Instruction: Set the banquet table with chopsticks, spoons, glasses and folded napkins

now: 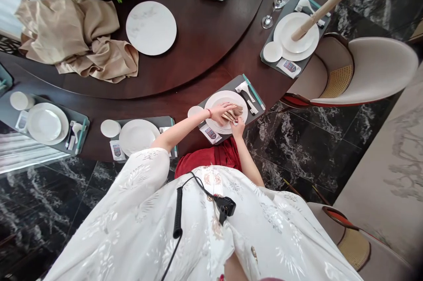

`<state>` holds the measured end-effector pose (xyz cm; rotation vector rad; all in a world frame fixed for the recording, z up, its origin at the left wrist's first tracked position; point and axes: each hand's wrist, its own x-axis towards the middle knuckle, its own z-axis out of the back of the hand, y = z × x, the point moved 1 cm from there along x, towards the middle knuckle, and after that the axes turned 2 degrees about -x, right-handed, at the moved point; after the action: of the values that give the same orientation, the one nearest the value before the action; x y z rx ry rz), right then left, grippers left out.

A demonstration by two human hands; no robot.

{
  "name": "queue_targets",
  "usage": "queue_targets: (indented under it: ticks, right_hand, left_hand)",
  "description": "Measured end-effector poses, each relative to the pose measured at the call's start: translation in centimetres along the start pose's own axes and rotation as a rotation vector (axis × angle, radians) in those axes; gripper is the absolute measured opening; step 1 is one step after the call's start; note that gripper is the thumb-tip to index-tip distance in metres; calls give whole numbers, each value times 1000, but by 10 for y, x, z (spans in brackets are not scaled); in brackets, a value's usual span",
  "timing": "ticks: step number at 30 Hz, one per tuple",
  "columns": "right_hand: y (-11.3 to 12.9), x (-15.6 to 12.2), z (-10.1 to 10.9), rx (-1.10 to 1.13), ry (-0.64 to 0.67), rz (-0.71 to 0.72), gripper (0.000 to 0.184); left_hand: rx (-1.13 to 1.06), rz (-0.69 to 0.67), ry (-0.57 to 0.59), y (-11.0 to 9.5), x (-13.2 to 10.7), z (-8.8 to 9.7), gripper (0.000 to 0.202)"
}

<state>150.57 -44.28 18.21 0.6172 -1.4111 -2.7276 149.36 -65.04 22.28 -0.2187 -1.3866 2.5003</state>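
Left hand (222,113): we rest it on the napkin (236,112), can't tell if gripping | Right hand (238,128): we pinch the napkin's near edge | Napkin: over the plate (214,98), on our bench (248,57)

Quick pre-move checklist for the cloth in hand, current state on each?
1. Left hand on beige cloth: ok, fingers lie across it.
2. Right hand at the cloth: ok, at its near end.
3. Plate under the cloth, on the placemat: ok.
4. White spoon clear of both hands: ok, right of the plate.
5. Cloth released on the plate: not ok, hands on it.
6. Folds even: cannot tell, fingers cover them.
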Motion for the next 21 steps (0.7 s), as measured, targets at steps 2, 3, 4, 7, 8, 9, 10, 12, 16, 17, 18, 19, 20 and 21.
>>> queue_targets:
  ticks: [2,3,4,7,8,9,10,12,16,17,18,19,20,21]
  right_hand:
    - [-3,4,-3,20,-29,16,26]
    - [-5,6,-3,5,-31,13,27]
    - [-6,8,-4,-26,-26,3,28]
    - [-9,13,-2,-135,-6,-34,32]
    - [-9,14,0,-155,-2,-35,34]
    - [-10,15,1,-168,0,-34,34]
    - [-10,16,3,-176,-1,-32,35]
    - [-11,18,6,-188,-17,-33,34]
    - [-11,20,10,-235,-21,-47,31]
    - [-11,19,10,-255,-15,-51,32]
    - [-10,18,11,-274,-10,-52,32]
    - [-10,17,12,-289,-7,-51,34]
    - [-9,16,13,-297,-3,-45,36]
    - [-8,15,13,-299,-1,-38,37]
  left_hand:
    - [-21,62,-44,19,-24,15,81]
    - [-29,141,-106,33,-38,25,76]
    - [-24,263,-197,48,-54,35,66]
    - [67,776,-481,97,-102,67,41]
    - [108,910,-535,110,-116,75,41]
    - [144,991,-564,121,-127,81,43]
    - [173,1022,-570,130,-136,85,47]
    - [212,995,-545,141,-146,87,55]
    - [249,937,-454,147,-150,82,54]
    - [255,927,-441,148,-150,81,53]
    - [261,917,-432,149,-151,82,52]
    - [266,909,-424,150,-152,83,50]
    - [272,901,-413,151,-154,84,47]
    - [279,890,-393,153,-156,85,45]
